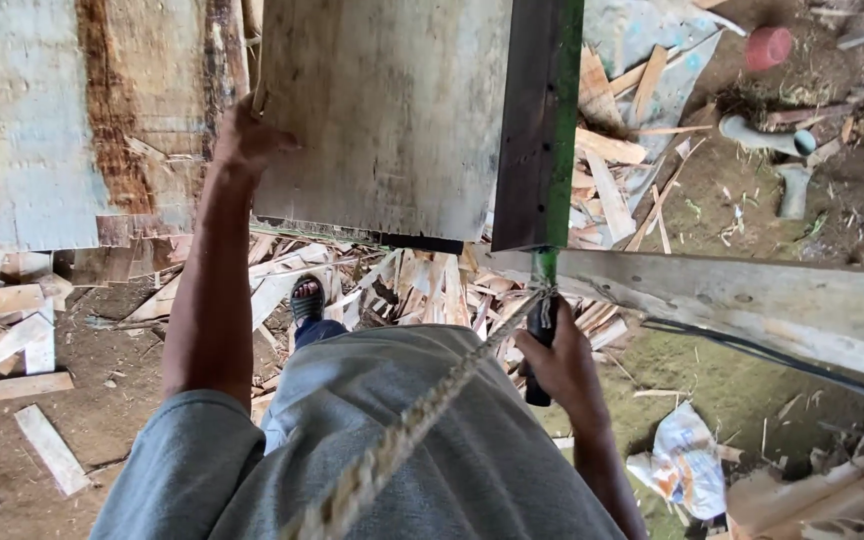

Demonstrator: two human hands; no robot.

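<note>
The plywood panel [382, 110] stood tilted in front of the person, its pale, scuffed face toward the camera and its lower edge above the litter of offcuts on the ground. The left hand [247, 135] gripped the panel's left edge, fingers curled round behind it and out of sight, thumb lying on the face — a hold that seemed meant to keep the sheet steady and square. Along the panel's right side ran a dark saw blade [537, 120] with a green edge, pressed flat against the sheet as though following a cut line. The right hand [557, 360] was closed tight round the saw's dark handle [540, 345] below the blade, fingers wrapped together; a frayed rope [422, 420] ran from near the handle back toward the person's body, though what it was tied to I could not tell.

Just behind the right hand lay a weathered timber beam [752, 300], crossing from the panel's bottom corner to the right edge, with a dark cable [752, 350] trailing along its underside. A second, stained plywood sheet [62, 120] leaned to the left. Below, a sandalled foot [307, 298] rested among the wood scraps [422, 285] — a thick pile spread over the dirt floor. Far right lay a crumpled plastic bag [687, 460], and near the top a red cup [769, 47].
</note>
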